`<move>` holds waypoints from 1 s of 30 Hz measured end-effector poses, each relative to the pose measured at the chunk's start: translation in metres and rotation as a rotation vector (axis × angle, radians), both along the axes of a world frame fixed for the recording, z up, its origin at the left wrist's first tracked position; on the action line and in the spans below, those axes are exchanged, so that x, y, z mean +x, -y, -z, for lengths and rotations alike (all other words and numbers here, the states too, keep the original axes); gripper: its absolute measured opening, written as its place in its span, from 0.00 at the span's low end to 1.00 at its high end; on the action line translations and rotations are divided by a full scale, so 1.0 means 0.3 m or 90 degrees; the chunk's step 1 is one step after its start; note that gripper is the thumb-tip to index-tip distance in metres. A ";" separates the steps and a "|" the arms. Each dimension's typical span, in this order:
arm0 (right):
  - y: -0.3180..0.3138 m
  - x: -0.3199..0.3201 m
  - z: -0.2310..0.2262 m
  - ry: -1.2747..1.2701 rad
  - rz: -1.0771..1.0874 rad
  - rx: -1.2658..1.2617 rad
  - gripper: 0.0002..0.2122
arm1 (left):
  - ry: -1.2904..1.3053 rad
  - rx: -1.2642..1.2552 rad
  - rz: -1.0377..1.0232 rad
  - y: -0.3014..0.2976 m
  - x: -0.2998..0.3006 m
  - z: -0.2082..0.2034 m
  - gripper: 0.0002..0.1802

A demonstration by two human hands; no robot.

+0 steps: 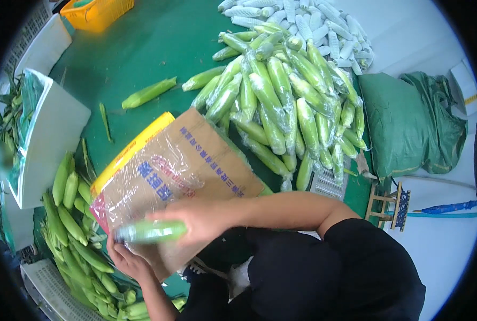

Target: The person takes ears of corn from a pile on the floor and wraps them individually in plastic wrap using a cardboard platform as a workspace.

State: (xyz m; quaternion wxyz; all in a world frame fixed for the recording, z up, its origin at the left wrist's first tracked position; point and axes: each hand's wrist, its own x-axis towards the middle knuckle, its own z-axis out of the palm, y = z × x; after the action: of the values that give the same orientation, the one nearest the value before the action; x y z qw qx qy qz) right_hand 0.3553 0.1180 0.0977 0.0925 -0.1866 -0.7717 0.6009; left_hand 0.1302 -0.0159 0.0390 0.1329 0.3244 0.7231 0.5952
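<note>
My right hand (204, 219) grips a green ear of corn (158, 231), blurred by motion, over a flat brown cardboard (222, 166) in front of me. Shiny clear plastic film (137, 206) lies across the cardboard's left part. At the cardboard's lower left edge, my left hand (129, 262) has its fingers bent near the corn's left end; what they pinch is hidden. A yellow strip (134, 147) shows along the cardboard's far left edge. To the left, several unwrapped corn ears (70, 224) lie heaped; film-wrapped corn ears (270, 96) are piled beyond the cardboard.
White net-sleeved pieces (318, 24) lie at the far right. A stuffed green sack (401, 123) and a small wooden stool (388, 206) stand on the right. On the left is a white foam box (54, 128) with leafy scraps. A yellow crate (97, 13) sits far left.
</note>
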 end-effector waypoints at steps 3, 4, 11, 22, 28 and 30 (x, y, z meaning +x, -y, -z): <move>-0.316 0.210 -0.010 0.055 0.378 0.100 0.38 | 0.031 -0.083 -0.159 0.078 -0.156 0.122 0.18; -0.470 0.287 0.077 0.042 0.512 0.213 0.36 | 0.100 -0.052 -0.261 0.114 -0.250 0.178 0.17; -1.187 0.923 0.042 0.905 0.392 0.701 0.16 | -0.127 -0.507 -0.105 0.377 -0.478 0.605 0.17; -0.274 0.195 0.184 0.163 0.513 0.245 0.15 | 0.095 -0.305 -0.370 0.470 -0.384 0.376 0.29; -0.217 0.165 0.151 0.377 0.415 0.455 0.23 | -0.074 -0.119 -0.161 0.064 -0.262 -0.037 0.34; -0.218 0.132 0.127 0.426 0.393 0.442 0.26 | -0.098 -0.112 0.033 -0.068 -0.179 -0.117 0.35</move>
State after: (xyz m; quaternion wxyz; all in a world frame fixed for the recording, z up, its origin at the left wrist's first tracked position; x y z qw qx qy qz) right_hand 0.3948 0.1833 0.0595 0.0702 -0.5425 -0.8206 0.1657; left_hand 0.0765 0.0044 0.0741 0.1201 0.3748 0.7721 0.4989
